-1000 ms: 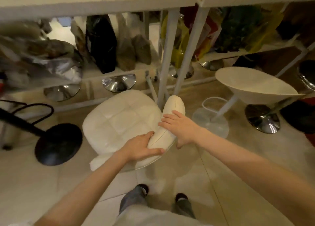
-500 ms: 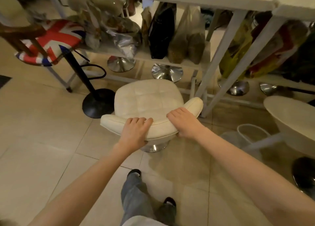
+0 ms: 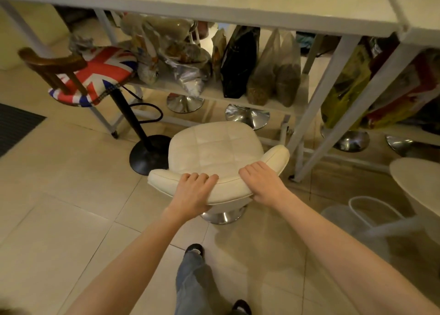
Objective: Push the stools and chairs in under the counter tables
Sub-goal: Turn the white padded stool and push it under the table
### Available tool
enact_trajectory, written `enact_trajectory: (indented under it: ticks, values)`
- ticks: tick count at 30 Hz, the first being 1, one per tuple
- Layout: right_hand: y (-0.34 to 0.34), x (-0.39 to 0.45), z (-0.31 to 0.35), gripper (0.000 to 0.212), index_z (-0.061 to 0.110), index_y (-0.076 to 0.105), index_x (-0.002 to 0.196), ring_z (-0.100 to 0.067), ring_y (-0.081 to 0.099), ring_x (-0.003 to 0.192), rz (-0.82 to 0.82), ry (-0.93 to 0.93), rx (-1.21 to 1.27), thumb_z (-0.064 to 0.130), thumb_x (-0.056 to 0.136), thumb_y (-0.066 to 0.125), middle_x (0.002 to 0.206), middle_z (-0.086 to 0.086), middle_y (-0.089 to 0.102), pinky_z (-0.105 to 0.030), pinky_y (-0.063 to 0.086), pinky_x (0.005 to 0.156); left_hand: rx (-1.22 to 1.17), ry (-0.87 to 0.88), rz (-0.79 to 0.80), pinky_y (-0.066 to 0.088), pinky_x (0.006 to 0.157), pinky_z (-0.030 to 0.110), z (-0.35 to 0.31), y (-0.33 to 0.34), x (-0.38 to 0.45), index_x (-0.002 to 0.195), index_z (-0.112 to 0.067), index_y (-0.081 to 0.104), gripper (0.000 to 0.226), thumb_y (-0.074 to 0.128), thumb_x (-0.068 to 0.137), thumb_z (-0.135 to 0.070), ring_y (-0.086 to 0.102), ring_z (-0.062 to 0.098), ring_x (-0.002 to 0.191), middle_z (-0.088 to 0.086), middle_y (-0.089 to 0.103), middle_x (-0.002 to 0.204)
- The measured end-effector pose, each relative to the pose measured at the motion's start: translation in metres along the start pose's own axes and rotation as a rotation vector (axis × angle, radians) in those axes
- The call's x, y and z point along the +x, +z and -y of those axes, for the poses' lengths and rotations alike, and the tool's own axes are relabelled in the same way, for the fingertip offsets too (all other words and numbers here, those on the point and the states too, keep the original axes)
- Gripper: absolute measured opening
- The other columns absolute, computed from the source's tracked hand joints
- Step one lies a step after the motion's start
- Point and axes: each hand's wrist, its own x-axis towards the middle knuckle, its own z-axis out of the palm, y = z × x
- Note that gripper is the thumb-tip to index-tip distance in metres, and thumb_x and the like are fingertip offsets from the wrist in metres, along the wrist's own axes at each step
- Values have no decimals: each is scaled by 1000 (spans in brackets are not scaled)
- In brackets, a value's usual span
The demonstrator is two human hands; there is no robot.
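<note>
A white quilted stool [image 3: 214,148] with a low curved backrest stands on a chrome base in front of the white counter table [image 3: 214,3]. My left hand [image 3: 192,193] grips the backrest near its middle, fingers curled over the top edge. My right hand [image 3: 262,184] holds the backrest's right part the same way. The seat's front reaches toward the lower shelf under the counter. A stool with a Union Jack seat [image 3: 95,74] and wooden back stands at the left, partly under the counter. A plain white stool [image 3: 421,184] sits at the right edge.
Slanted white table legs [image 3: 316,115] stand just right of the quilted stool. The lower shelf holds bags [image 3: 240,62] and packets. Chrome stool bases [image 3: 247,116] show behind it. The flag stool's black base [image 3: 147,154] lies close on the left. My feet are on tiled floor below.
The view has swung left, bringing the flag stool into sight. The quilted stool has turned so its backrest faces me, and both hands now hold the top of the backrest.
</note>
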Motion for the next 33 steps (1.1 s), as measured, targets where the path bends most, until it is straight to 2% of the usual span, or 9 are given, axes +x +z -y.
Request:
enact_trajectory:
  ticks: [5, 9, 14, 18, 26, 33]
  values:
    - [4, 28, -6, 63, 5, 58, 87, -29, 60, 71, -14, 14, 15, 11, 31, 86, 80, -11, 63, -34, 49, 70, 9, 15, -1, 51, 75, 40, 27, 2, 21, 113, -19, 51, 79, 87, 45, -39, 62, 26, 80, 5, 66, 93]
    - [7, 48, -15, 55, 5, 52, 104, -30, 55, 93, 20, 21, 2, 12, 57, 79, 101, -12, 59, -38, 41, 87, 19, 61, -16, 50, 75, 41, 47, 6, 41, 115, -19, 48, 81, 86, 47, -40, 61, 26, 81, 5, 65, 95]
    - [6, 70, -29, 53, 6, 50, 110, -29, 53, 101, 33, 58, -1, 11, 65, 75, 108, -11, 58, -36, 36, 94, 22, 91, -40, 49, 70, 40, 65, 6, 70, 112, -18, 51, 80, 86, 44, -41, 61, 25, 77, 4, 65, 91]
    - [4, 95, -40, 53, 7, 50, 111, -28, 53, 102, 24, 73, -2, 12, 65, 76, 110, -10, 58, -35, 35, 95, 12, 104, -68, 48, 68, 37, 82, 5, 92, 109, -18, 51, 80, 86, 42, -42, 61, 24, 74, 3, 65, 87]
    - [2, 136, -55, 55, 10, 47, 116, -25, 50, 108, 27, 114, 1, 17, 69, 74, 117, -8, 56, -35, 33, 100, -3, 152, -66, 50, 75, 40, 119, 5, 133, 114, -19, 50, 76, 83, 50, -41, 61, 25, 81, 4, 65, 95]
    - [-4, 152, -51, 54, 10, 48, 118, -27, 49, 109, 34, 141, 14, 16, 70, 72, 119, -9, 55, -36, 32, 101, -28, 225, -99, 52, 72, 38, 139, 7, 145, 113, -19, 47, 76, 83, 49, -42, 62, 24, 79, 4, 66, 93]
